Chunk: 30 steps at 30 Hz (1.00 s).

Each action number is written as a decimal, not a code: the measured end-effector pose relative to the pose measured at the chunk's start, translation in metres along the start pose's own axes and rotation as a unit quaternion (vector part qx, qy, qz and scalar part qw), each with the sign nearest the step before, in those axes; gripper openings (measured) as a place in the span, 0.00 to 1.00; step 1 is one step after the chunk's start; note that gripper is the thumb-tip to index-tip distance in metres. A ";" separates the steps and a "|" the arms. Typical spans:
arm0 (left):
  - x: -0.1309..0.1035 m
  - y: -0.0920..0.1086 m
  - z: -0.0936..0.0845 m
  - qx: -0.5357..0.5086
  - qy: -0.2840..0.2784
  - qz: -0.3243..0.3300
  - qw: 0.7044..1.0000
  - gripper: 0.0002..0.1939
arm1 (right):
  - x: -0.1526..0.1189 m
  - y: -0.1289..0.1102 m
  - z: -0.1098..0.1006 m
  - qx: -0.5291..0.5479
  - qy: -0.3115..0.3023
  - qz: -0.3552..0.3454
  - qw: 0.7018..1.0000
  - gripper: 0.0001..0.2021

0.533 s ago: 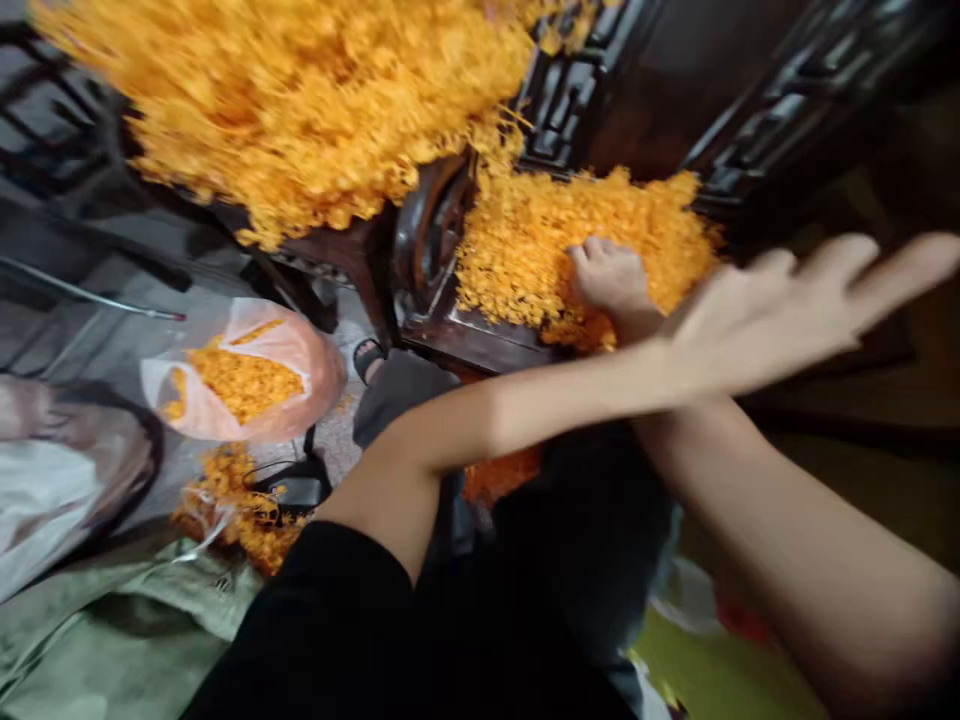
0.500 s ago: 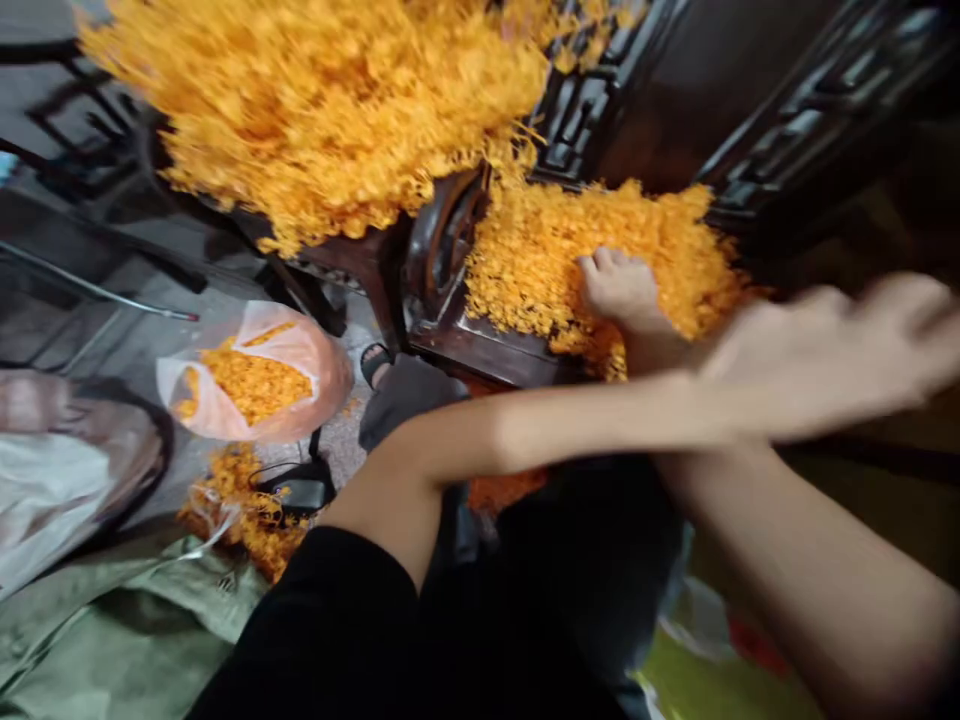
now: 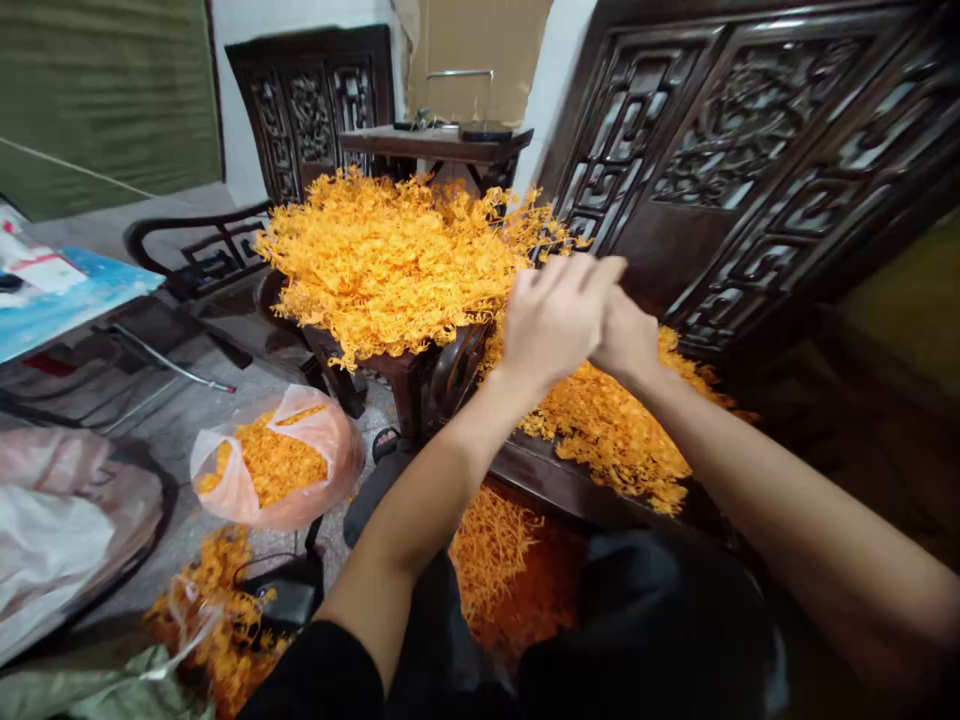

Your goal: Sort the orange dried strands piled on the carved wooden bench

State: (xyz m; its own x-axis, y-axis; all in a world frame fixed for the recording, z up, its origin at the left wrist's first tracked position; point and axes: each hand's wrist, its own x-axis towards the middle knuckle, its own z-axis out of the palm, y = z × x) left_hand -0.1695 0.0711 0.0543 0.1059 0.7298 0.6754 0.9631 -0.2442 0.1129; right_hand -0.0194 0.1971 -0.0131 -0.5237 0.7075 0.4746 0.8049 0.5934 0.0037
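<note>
Above the carved wooden bench [image 3: 570,480], we hold left hand [image 3: 555,315] and right hand [image 3: 626,335] together, grips unclear, sorting orange strands [image 3: 607,430]; gathering them likely follows.

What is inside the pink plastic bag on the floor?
The pink plastic bag holds orange strands, seen through its open top. The bag's lower wall covers how deep they go and whether anything lies beneath them.
</note>
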 end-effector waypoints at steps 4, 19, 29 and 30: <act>-0.021 -0.057 -0.001 0.033 0.032 -0.157 0.987 0.25 | 0.041 -0.036 -0.040 0.077 0.088 -0.070 0.991 0.31; -0.053 -0.103 -0.028 0.084 0.024 -0.170 0.982 0.24 | 0.084 -0.084 -0.043 0.210 0.149 -0.102 0.961 0.15; -0.064 -0.121 -0.026 0.067 -0.006 -0.245 0.967 0.03 | 0.092 -0.051 -0.044 0.280 0.150 -0.025 0.948 0.20; -0.065 -0.119 -0.026 0.064 -0.007 -0.239 0.969 0.03 | 0.099 -0.044 -0.043 0.305 0.148 0.037 0.940 0.22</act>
State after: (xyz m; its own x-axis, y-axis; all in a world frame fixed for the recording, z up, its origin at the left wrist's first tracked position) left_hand -0.2971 0.0365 0.0160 -0.3579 0.7491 0.5574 0.9253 0.2045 0.3193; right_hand -0.0948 0.2249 0.0716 -0.2985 0.6715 0.6783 0.4796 0.7199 -0.5016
